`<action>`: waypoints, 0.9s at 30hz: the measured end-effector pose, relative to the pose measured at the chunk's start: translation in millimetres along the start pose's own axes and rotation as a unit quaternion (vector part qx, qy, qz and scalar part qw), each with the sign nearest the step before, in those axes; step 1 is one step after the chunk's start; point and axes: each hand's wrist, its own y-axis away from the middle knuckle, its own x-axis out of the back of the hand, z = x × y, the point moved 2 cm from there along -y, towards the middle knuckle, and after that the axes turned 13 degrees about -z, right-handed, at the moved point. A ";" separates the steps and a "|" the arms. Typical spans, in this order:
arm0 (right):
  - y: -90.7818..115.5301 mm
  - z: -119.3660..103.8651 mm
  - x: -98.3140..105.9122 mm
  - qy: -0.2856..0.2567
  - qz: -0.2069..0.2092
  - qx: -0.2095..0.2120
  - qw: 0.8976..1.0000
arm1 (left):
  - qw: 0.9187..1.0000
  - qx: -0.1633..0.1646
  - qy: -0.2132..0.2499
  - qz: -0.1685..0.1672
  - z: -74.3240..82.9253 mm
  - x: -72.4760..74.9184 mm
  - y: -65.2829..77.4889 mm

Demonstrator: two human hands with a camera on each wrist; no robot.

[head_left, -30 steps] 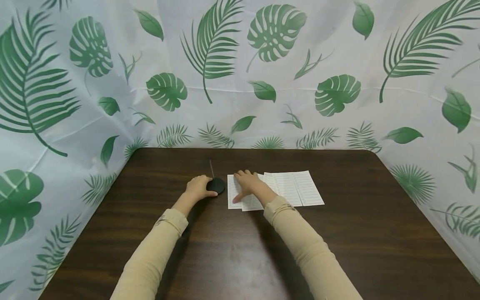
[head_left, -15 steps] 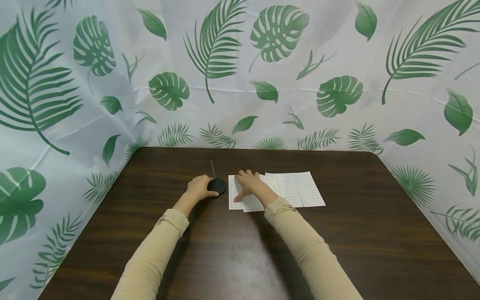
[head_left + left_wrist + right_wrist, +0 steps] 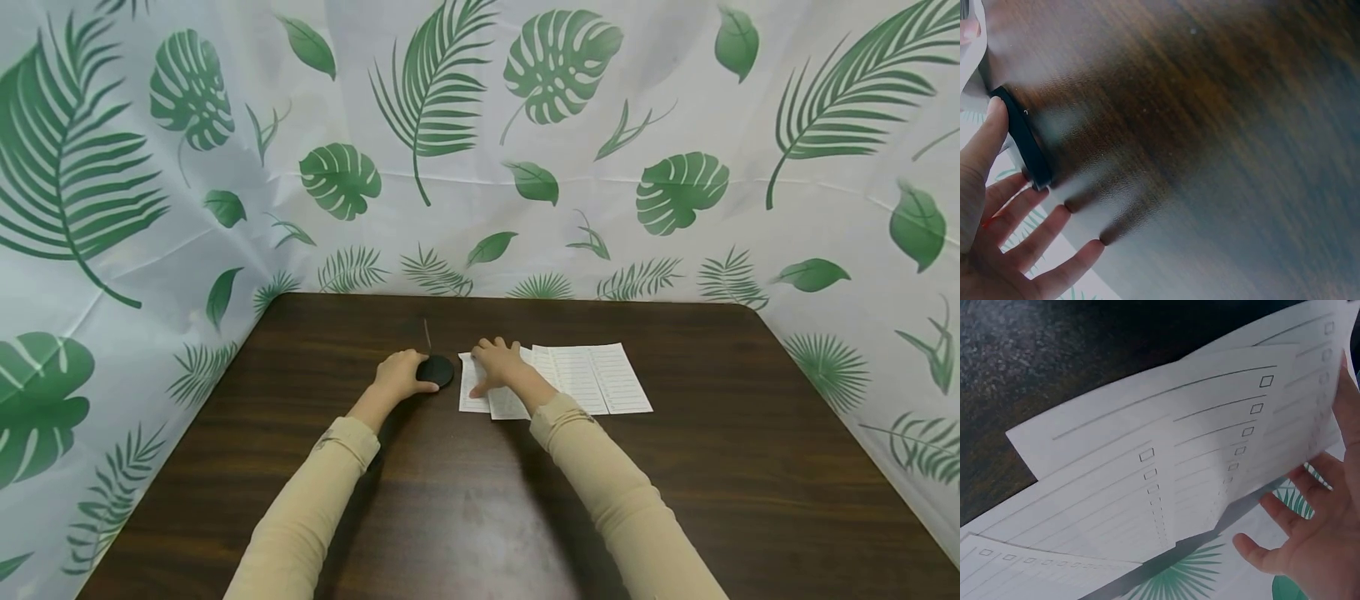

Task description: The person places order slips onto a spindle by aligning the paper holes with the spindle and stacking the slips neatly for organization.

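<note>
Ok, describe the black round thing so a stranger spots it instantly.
On the brown table, find the left hand. It grips the black disc, just left of the white sheets. Unlike those rectangular sheets, it is round and dark.

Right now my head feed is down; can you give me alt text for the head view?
A person's left hand grips a black disc, a thin rod showing behind it, while the right hand holds the leftmost sheet of several overlapping white lined sheets. The setting is a dark wood-grain table before a white, green-leaf-patterned backdrop.
</note>
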 end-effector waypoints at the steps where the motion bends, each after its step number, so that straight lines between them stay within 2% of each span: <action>1: -0.6 0.0 -0.6 -0.003 0.007 0.002 1.000 | 1.000 0.001 0.000 0.000 0.2 -0.1 -0.1; 8: -2.1 -0.8 -4.3 -0.019 0.071 0.012 0.997 | 1.000 0.004 0.000 -0.006 1.4 0.3 1.0; 14: 0.3 -2.5 -3.4 -0.030 0.132 0.049 0.990 | 1.000 0.007 0.001 -0.010 1.8 1.7 1.9; 27: 9.6 -6.0 -5.5 -0.041 0.171 0.082 0.981 | 1.000 0.005 0.001 -0.009 2.3 0.1 2.2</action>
